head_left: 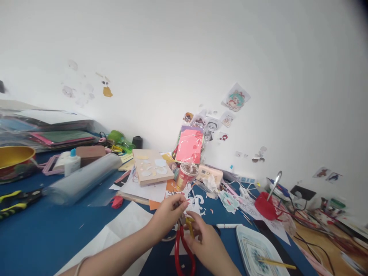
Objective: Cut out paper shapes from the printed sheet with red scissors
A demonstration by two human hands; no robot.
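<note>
My left hand (169,211) is closed in a pinch above the desk, and what sits between its fingertips is too small to make out. Just right of it, my right hand (202,234) curls around yellow-handled scissors (189,226), whose blades are mostly hidden. Red-handled pliers (177,251) lie directly below both hands, their head partly covered by the fingers. White paper scraps (196,203) are scattered beyond the fingertips. A lidded drink cup (185,177) stands behind them. Under my left forearm lies a white sheet of paper (126,222).
Left on the blue desk (94,226) are a clear plastic roll (86,179), a glue bottle (72,163) and yellow-black pliers (21,201). A box with paper cut-outs (152,168) stands ahead. At right are a white tray (244,245), a marker (229,226) and a red object (264,205).
</note>
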